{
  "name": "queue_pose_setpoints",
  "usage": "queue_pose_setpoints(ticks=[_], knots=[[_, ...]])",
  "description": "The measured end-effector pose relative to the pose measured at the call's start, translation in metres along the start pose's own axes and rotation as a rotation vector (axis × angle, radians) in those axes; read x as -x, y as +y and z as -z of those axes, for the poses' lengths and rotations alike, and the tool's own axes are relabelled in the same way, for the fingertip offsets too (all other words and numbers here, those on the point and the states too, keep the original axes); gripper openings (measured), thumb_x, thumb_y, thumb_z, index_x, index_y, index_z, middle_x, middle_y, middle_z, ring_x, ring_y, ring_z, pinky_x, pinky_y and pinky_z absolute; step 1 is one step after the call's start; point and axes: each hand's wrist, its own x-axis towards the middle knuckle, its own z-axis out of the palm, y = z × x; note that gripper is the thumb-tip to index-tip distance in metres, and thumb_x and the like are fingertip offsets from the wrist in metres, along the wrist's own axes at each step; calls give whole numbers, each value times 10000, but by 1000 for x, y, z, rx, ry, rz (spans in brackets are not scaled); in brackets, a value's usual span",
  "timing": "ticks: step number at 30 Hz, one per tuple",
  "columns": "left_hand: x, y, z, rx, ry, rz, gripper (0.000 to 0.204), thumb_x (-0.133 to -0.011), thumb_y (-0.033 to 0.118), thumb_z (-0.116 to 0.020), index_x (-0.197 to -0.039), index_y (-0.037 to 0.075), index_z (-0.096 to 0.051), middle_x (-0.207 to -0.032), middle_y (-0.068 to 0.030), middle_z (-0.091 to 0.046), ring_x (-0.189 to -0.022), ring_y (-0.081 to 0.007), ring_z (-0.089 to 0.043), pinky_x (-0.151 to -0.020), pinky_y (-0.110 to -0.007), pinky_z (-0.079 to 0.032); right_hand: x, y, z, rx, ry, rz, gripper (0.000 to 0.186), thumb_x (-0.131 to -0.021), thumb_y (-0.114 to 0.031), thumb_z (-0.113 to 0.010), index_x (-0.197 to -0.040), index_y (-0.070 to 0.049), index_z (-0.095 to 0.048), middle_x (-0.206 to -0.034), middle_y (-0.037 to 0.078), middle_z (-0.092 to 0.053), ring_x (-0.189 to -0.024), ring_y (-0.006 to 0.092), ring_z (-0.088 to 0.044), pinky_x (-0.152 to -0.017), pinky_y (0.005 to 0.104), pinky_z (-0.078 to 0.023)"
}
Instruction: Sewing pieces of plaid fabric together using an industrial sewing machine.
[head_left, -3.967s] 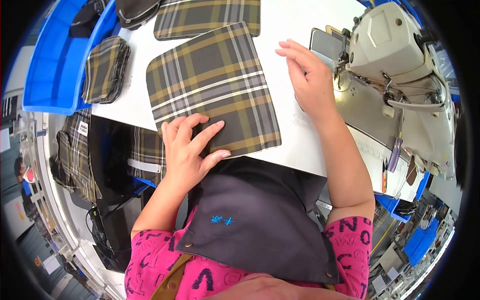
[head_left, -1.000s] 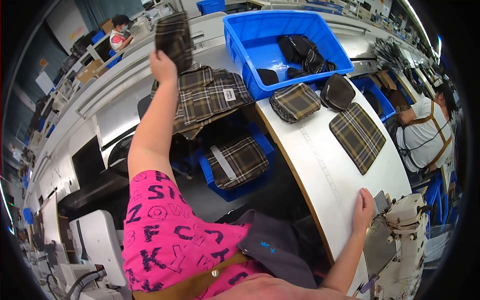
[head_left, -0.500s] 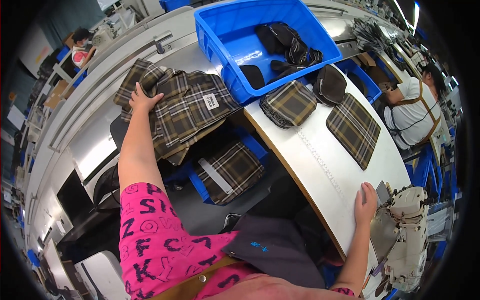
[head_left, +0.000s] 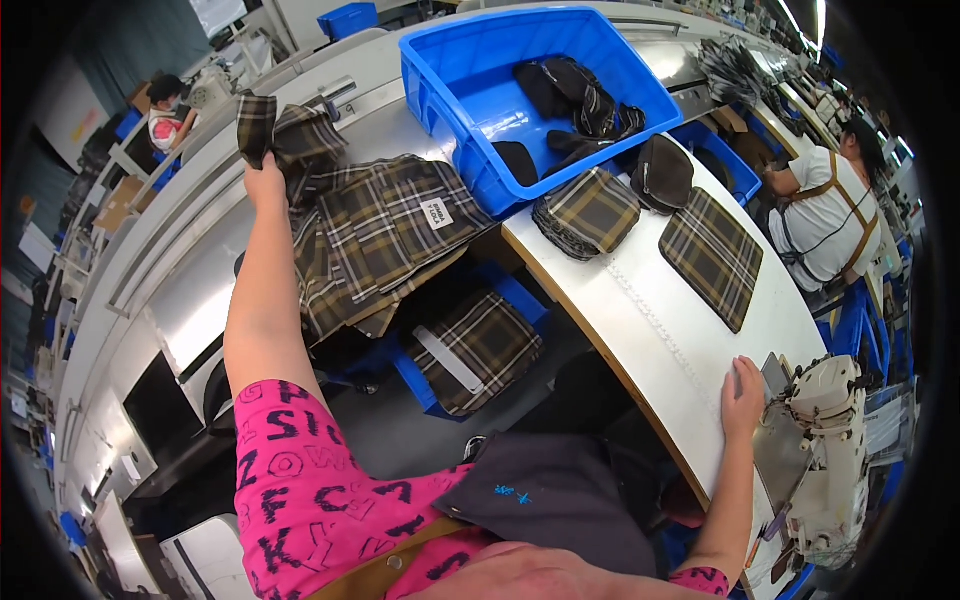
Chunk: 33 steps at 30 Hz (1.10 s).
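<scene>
My left hand point(head_left: 266, 184) is stretched far forward, its fingers closed on a plaid fabric piece point(head_left: 257, 126) raised at the far end of a pile. Another folded plaid piece point(head_left: 308, 138) lies bunched beside it. Below them spreads the stack of brown, black and white plaid panels point(head_left: 385, 225), one bearing a white label point(head_left: 437, 213). My right hand point(head_left: 741, 400) lies on the white tabletop point(head_left: 650, 330) with fingers extended and holding nothing, close to the cream sewing machine point(head_left: 828, 400).
A blue bin point(head_left: 440, 110) with black pieces stands at the back. Nearer are stacked plaid squares point(head_left: 588, 212), a dark pouch point(head_left: 662, 173) and a flat plaid panel point(head_left: 710, 258). Below the table edge, a blue crate point(head_left: 425, 390) holds plaid pieces. A co-worker point(head_left: 825, 220) sits at right.
My left hand has moved from resting on the plaid stack to farther forward, closing on a piece and lifting its end. My right hand stays on the tabletop. The view has shifted slightly.
</scene>
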Motion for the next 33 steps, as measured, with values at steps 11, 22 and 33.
queue_pose_setpoints(ticks=[11, 22, 33], knots=[[167, 222, -74, 988, -806, 219, 293, -1036, 185, -653, -1286, 34, -627, -1174, -76, -730, -1007, -234, -724, -882, -406, -594, -20, -39, -19, -169, 167, -10, 254, -913, -78, -679, -1162, -53, -724, -1259, 154, -693, -1197, 345, -643, -1039, 424, -509], [481, 243, -183, 853, -1680, 730, 442, -1034, 346, -651, -1385, 79, -614, -1341, -73, -694, -1219, -265, -662, -1068, -448, -518, -85, -70, -27, -1629, -98, -365, 780, -1035, -499, -620, -1657, -189, -265, -1530, 106, -511, -1376, 215, -520, -1125, 418, -446], [554, 222, -174, 765, -1387, 629, 607, -1117, 474, -457, -1485, -9, -478, -1392, -138, -617, -1205, -261, -643, -1003, -395, -544, -77, 9, -21, -1473, 117, -597, 265, -986, -108, -626, -1216, -2, -702, -1063, 21, -748, -937, 93, -680, -866, 262, -537]])
